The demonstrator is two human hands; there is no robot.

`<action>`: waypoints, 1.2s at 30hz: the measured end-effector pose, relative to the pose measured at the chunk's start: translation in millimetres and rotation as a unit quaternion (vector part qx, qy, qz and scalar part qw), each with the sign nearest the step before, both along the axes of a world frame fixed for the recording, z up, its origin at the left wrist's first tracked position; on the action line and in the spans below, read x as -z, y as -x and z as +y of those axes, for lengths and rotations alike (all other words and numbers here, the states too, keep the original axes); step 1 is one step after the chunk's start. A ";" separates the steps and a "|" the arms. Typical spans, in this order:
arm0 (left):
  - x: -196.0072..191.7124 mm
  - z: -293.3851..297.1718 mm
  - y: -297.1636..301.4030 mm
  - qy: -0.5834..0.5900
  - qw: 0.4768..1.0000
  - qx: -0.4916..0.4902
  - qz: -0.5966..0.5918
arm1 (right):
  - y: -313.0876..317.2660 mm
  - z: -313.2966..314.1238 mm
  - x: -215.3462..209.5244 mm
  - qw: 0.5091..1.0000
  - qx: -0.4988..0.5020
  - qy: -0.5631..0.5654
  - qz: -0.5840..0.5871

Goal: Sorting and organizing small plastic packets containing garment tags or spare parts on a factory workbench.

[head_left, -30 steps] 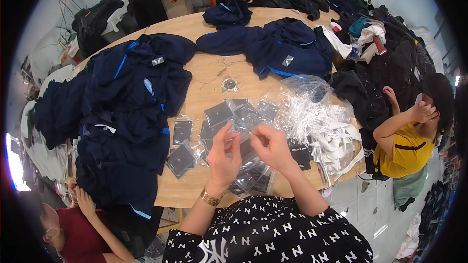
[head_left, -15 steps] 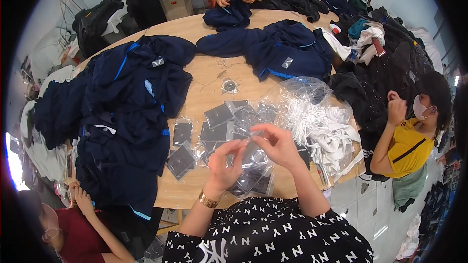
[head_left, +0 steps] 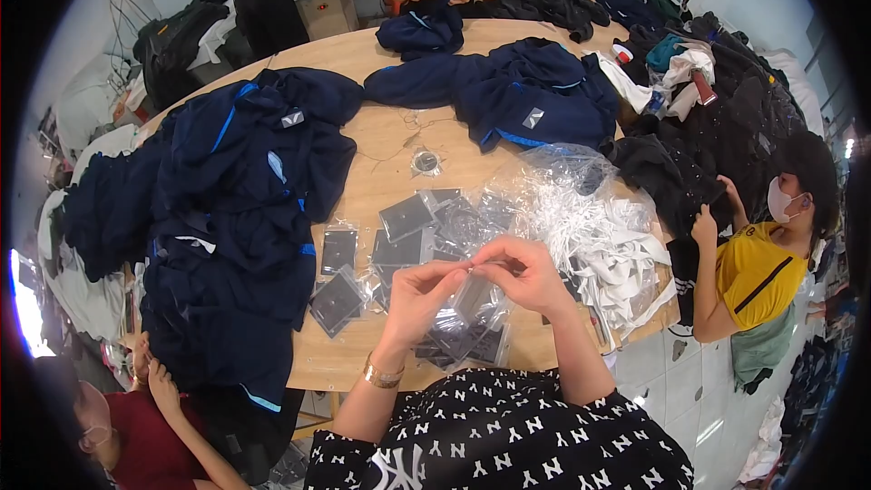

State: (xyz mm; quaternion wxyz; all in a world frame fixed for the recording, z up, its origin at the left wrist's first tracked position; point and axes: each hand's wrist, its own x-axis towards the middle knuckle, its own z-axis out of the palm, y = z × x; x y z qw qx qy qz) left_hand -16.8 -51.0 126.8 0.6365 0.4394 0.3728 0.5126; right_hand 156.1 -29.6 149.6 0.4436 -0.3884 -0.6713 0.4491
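Note:
My left hand (head_left: 422, 295) and my right hand (head_left: 526, 274) meet fingertip to fingertip above the near part of the table. Both are closed in a pinch on the top edge of a small clear plastic bag (head_left: 472, 298), which hangs below the fingers. What is inside that bag is hard to make out. Under and around my hands lie several clear bags with dark flat pieces in them, among them one dark packet (head_left: 408, 216) beyond the left hand and another packet (head_left: 339, 301) to its left.
Navy garments (head_left: 227, 209) cover the table's left side; another navy garment (head_left: 540, 95) lies at the back. A big clear bag of white cords and strips (head_left: 599, 236) sits on the right, with scissors (head_left: 601, 327) beside it. Co-workers sit left, right and across.
My hands have closed together, with fingertips now touching on the bag's edge. The co-worker at right has lowered their hands to the dark cloth; the one across has spread theirs on the navy cloth.

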 end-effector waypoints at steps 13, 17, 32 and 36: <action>-16.8 4.3 -2.6 -0.063 0.984 -0.007 0.169 | -6.7 2.9 5.9 0.998 -0.039 0.055 0.004; -11.8 5.7 -4.3 -0.080 0.981 -0.059 0.164 | -4.3 1.2 -1.8 0.995 -0.028 0.092 0.004; -8.9 14.6 15.2 -0.080 0.985 -0.109 -0.106 | -9.2 14.0 38.4 0.794 -0.150 0.380 0.451; -13.0 11.7 18.1 -0.077 0.991 -0.106 -0.041 | -10.0 13.2 40.9 0.778 -0.162 0.383 0.470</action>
